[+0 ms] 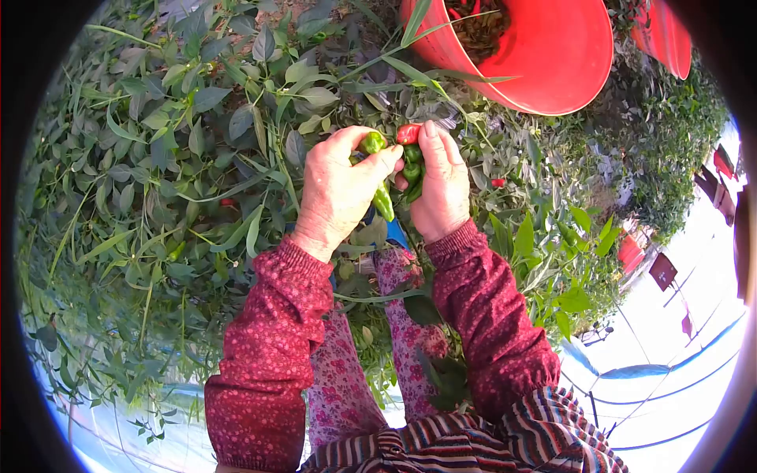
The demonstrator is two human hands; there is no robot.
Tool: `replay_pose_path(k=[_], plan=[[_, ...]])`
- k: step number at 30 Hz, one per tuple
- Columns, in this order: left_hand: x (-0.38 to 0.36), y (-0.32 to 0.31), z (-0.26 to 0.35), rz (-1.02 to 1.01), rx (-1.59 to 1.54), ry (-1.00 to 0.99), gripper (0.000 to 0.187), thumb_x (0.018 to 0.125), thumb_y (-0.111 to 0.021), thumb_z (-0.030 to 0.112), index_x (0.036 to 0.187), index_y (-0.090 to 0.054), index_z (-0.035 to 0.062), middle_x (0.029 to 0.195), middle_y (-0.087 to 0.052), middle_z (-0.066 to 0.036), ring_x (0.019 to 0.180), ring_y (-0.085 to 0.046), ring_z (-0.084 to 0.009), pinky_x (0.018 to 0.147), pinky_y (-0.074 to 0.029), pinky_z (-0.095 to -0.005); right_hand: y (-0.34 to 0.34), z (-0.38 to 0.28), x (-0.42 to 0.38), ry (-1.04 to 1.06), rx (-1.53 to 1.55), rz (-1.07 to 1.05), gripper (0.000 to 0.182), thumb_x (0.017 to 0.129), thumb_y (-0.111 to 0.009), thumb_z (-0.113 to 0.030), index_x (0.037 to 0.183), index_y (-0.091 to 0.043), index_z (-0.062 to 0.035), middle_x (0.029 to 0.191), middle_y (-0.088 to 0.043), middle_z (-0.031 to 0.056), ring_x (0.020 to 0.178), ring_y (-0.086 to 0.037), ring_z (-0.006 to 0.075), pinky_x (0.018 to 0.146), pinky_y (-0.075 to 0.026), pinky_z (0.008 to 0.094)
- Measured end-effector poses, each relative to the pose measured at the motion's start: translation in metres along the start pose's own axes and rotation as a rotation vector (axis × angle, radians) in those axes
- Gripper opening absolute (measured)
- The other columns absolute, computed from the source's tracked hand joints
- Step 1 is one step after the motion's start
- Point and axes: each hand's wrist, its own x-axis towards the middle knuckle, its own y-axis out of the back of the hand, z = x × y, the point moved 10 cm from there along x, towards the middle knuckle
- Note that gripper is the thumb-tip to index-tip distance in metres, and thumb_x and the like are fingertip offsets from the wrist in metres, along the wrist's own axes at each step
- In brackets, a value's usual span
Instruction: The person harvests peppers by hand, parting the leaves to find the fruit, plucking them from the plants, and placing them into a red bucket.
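Both hands are close together in front of me among the pepper plants. My left hand point(341, 177) is closed around a green pepper point(383, 202), its tip pointing down below the fingers and its top showing above the thumb. My right hand point(438, 181) is closed on several peppers: a red pepper point(408, 134) under the thumb tip and green peppers point(412, 162) against the palm. The fingertips of the two hands nearly meet, and part of the peppers is hidden behind them.
A large red bucket point(544, 55) lies tilted at the upper right, with peppers inside. Another red bucket point(664, 38) is farther right. Leafy pepper plants point(150, 158) spread around, with a red pepper point(497, 183) among the leaves. White sheeting point(654, 394) is at the lower right.
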Motion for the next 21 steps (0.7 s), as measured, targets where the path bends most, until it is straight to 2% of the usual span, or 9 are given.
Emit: replay_pose_path(k=[2,3,5,8,9,13,17,19,21], plan=[[-0.001,-0.002,-0.006,0.014,0.046,0.039,0.017,0.081,-0.067,0.013,0.088,-0.062,-0.0017,0.073,-0.063,-0.001,0.065,-0.055,-0.0050,0.059,-0.045,-0.0230,0.001,-0.005,-0.002,0.085,-0.103,0.017,0.018,0.092,-0.057,-0.027,0.097,-0.060,-0.0099,0.084,-0.063,-0.0031,0.065,-0.054,0.0038,0.048,-0.039,0.0185],[0.001,-0.001,-0.019,0.100,-0.026,0.002,0.023,0.074,-0.070,0.018,0.084,-0.061,-0.0013,0.071,-0.063,-0.014,0.064,-0.063,-0.0238,0.059,-0.048,-0.0340,-0.001,-0.011,-0.001,0.165,-0.207,0.035,0.017,0.092,-0.058,-0.026,0.097,-0.061,-0.0102,0.085,-0.064,-0.0037,0.065,-0.053,0.0022,0.049,-0.039,0.0174],[0.002,0.001,-0.016,0.124,0.039,0.024,0.024,0.072,-0.068,0.018,0.085,-0.061,-0.0011,0.075,-0.063,-0.015,0.067,-0.063,-0.0296,0.062,-0.048,-0.0376,-0.008,-0.022,-0.004,0.247,-0.353,0.010,0.013,0.091,-0.059,-0.020,0.096,-0.063,-0.0085,0.087,-0.064,-0.0032,0.071,-0.054,0.0017,0.056,-0.043,0.0167],[-0.001,0.002,-0.004,0.121,0.220,-0.013,0.025,0.071,-0.065,0.017,0.088,-0.061,-0.0012,0.078,-0.062,-0.016,0.070,-0.062,-0.0306,0.064,-0.048,-0.0385,-0.021,-0.038,-0.011,0.430,-0.454,-0.075,0.009,0.091,-0.059,-0.011,0.095,-0.061,-0.0040,0.087,-0.065,0.0002,0.081,-0.057,0.0063,0.075,-0.045,0.0211],[-0.001,0.001,-0.004,0.096,0.237,0.001,0.025,0.071,-0.065,0.016,0.088,-0.060,-0.0017,0.077,-0.062,-0.017,0.069,-0.063,-0.0287,0.063,-0.048,-0.0371,-0.016,-0.038,-0.008,0.463,-0.504,-0.074,0.010,0.091,-0.059,-0.013,0.095,-0.062,-0.0049,0.088,-0.065,0.0004,0.077,-0.056,0.0051,0.068,-0.046,0.0202],[-0.003,-0.004,-0.004,-0.057,0.044,0.099,0.021,0.075,-0.063,0.013,0.088,-0.060,-0.0031,0.073,-0.063,-0.013,0.064,-0.062,-0.0211,0.059,-0.048,-0.0323,-0.003,-0.021,0.001,0.101,-0.246,-0.038,0.015,0.092,-0.058,-0.022,0.094,-0.060,-0.0077,0.086,-0.064,0.0007,0.065,-0.056,0.0067,0.052,-0.043,0.0208],[-0.018,-0.024,-0.004,-0.247,-0.853,0.296,0.009,0.084,-0.059,0.010,0.089,-0.058,0.0037,0.067,-0.056,0.000,0.055,-0.056,-0.0098,0.048,-0.041,-0.0217,0.021,0.016,0.014,-0.254,0.205,0.008,0.019,0.093,-0.056,-0.029,0.094,-0.056,-0.0098,0.078,-0.058,0.0000,0.061,-0.054,0.0107,0.048,-0.041,0.0242],[-0.016,-0.010,0.001,-0.265,-0.661,0.267,0.008,0.084,-0.060,0.012,0.088,-0.059,0.0048,0.069,-0.056,0.000,0.055,-0.056,-0.0099,0.049,-0.042,-0.0223,0.038,0.013,0.015,-0.232,0.189,0.062,0.019,0.093,-0.055,-0.029,0.094,-0.055,-0.0098,0.080,-0.058,0.0000,0.062,-0.055,0.0117,0.048,-0.040,0.0246],[0.004,0.019,-0.008,-0.091,0.136,0.038,0.016,0.083,-0.061,0.019,0.086,-0.059,0.0031,0.071,-0.059,-0.003,0.060,-0.061,-0.0182,0.054,-0.046,-0.0291,0.036,0.001,0.010,-0.207,0.166,-0.017,0.018,0.093,-0.054,-0.028,0.095,-0.055,-0.0101,0.080,-0.058,0.0000,0.062,-0.055,0.0131,0.049,-0.041,0.0253]])
